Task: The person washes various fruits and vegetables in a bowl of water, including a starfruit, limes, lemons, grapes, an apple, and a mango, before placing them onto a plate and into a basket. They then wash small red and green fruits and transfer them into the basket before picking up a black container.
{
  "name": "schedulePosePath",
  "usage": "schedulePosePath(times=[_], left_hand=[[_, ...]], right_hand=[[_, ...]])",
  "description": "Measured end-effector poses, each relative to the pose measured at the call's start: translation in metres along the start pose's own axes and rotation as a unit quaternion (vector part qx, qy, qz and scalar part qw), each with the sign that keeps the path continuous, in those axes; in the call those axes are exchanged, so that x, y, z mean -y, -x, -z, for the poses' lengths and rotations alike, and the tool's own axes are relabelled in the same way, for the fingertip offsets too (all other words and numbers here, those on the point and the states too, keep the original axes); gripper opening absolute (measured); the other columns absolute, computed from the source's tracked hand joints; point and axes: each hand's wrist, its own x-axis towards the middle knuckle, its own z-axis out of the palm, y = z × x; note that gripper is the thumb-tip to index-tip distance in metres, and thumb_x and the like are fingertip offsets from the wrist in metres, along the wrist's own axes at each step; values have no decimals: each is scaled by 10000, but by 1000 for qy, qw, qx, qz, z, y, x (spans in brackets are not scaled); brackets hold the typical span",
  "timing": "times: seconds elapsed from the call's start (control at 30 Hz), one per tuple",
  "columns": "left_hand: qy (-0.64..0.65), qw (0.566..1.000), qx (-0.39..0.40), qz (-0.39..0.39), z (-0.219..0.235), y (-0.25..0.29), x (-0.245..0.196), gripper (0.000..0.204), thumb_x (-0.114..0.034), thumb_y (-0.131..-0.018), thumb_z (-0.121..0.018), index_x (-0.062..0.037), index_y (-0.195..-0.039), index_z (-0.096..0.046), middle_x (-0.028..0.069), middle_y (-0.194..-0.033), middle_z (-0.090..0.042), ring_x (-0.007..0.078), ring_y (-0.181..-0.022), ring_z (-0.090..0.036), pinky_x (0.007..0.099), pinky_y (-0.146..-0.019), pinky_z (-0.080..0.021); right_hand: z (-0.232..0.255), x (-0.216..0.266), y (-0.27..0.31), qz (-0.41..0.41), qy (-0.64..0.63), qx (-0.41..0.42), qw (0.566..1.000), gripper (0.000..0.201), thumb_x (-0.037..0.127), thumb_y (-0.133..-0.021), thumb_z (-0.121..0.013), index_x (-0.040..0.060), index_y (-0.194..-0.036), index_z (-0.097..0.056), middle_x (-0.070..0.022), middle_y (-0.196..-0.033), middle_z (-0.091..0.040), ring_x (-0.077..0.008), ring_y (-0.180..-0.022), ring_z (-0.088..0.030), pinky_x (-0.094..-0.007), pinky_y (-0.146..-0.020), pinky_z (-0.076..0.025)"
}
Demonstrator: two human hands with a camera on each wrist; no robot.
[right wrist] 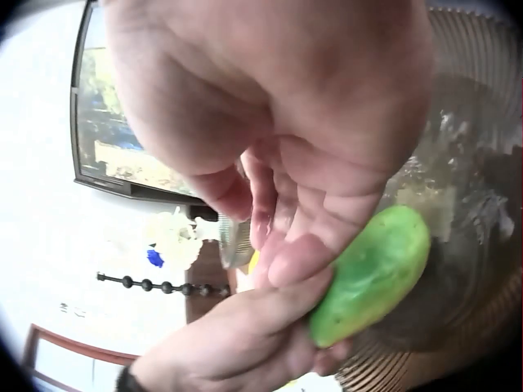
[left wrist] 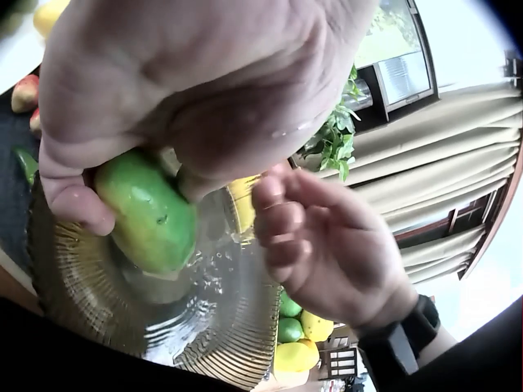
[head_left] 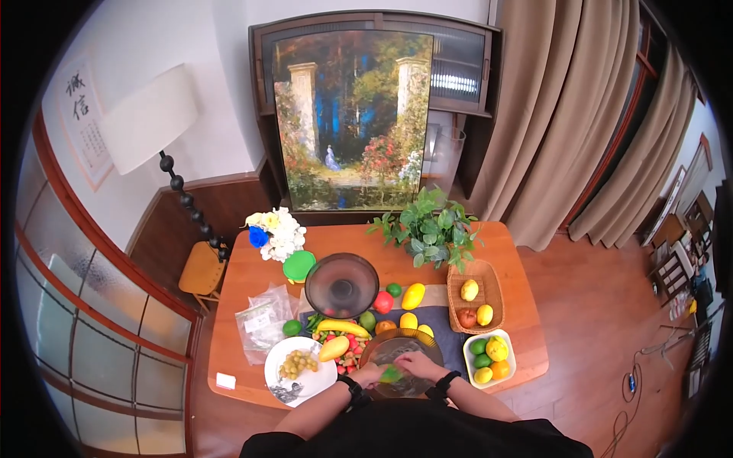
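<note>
The left hand [left wrist: 188, 90] grips a green fruit [left wrist: 147, 214] over the glass bowl [left wrist: 221, 318]. The right hand [left wrist: 331, 245] hangs beside it, fingers loosely curled, holding nothing.

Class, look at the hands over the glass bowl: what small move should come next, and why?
Probably lower the green fruit into the ribbed glass bowl and let go. The left hand grips it just above the bowl's bare middle, and the right hand hovers beside it with loosely curled fingers, holding nothing.
</note>
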Motion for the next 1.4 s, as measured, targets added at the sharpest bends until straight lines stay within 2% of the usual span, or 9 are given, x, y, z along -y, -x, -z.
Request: schedulePosePath(times=[0.17, 0.37, 0.47, 0.57, 0.63, 0.67, 0.87, 1.07, 1.4], left_hand=[[-65, 998, -6, 27, 1, 1, 3, 462, -469, -969, -556, -13, -1041, -584, 34, -660, -501, 140, -494, -488, 282, -412, -353], [-14, 999, 27, -20, 1, -8, 9, 453, -504, -988, -483, -72, -1074, -593, 7, -637, -473, 118, -478, -445, 261, -413, -324], [80, 995, 50, -14, 1, -6, 4, 442, -489, -1005, -420, -93, -1086, -598, 13, -654, -515, 112, -465, -431, 258, -412, -317], [128, 990, 58, -29, -1, 16, -18, 433, -437, -1025, -362, -71, -1041, -593, 50, -690, -578, 134, -470, -476, 287, -416, -351], [-67, 978, -53, -190, -7, 7, -16, 396, -332, -1038, -331, -23, -993, -575, 127, -720, -626, 200, -509, -570, 357, -449, -419], [-306, 859, -114, -394, -4, -1, -7, 387, -250, -1036, -313, 39, -955, -557, 221, -751, -642, 325, -641, -656, 450, -584, -488], [-361, 834, -123, -399, -7, 13, -25, 415, -239, -1031, -319, 78, -927, -567, 301, -861, -638, 452, -885, -631, 518, -806, -472], [-221, 910, -161, -310, -15, -22, -2, 463, -328, -1032, -351, 44, -937, -608, 199, -721, -629, 336, -623, -635, 446, -553, -471], [14, 998, -46, -44, -2, 23, -20, 349, -294, -957, -508, -23, -1174, -547, 76, -867, -592, 178, -573, -630, 308, -465, -479]], right_hand=[[3, -83, -42, 62, 330, -287, 897, 342, 239, -896, -625, -37, -1090, -678, -106, -944, -727, -150, -866, -687, -274, -762, -537], [-7, -17, -14, -21, -232, -25, 972, 305, 244, -930, -609, -21, -1058, -689, -73, -894, -718, -144, -836, -677, -307, -756, -533], [-13, -11, -4, 128, -10, -58, 990, 342, 293, -956, -595, -16, -1075, -683, -77, -911, -712, -154, -850, -679, -301, -761, -534], [-16, -5, 5, 348, 366, -257, 824, 427, 374, -967, -578, -22, -1095, -674, -90, -947, -713, -172, -844, -684, -304, -780, -532], [-17, -6, 8, 79, 168, -145, 972, 542, 498, -962, -543, -3, -1134, -658, -113, -990, -716, -194, -832, -696, -325, -744, -562], [-13, 23, 25, -109, -52, -56, 991, 640, 626, -942, -502, 37, -1148, -644, -130, -1044, -713, -185, -755, -684, -265, -573, -534], [8, 3, 34, -129, -188, 229, 946, 679, 711, -884, -529, 117, -1211, -577, -57, -952, -694, -69, -638, -587, -169, -454, -381], [20, 52, 55, 77, 304, -2, 949, 723, 557, -805, -713, 5, -1238, -542, -263, -1101, -657, -383, -993, -665, -434, -878, -518], [162, -13, -13, -33, 167, -453, 875, 631, 338, -793, -713, -68, -1215, -479, -364, -1131, -590, -500, -1070, -592, -485, -920, -500]])
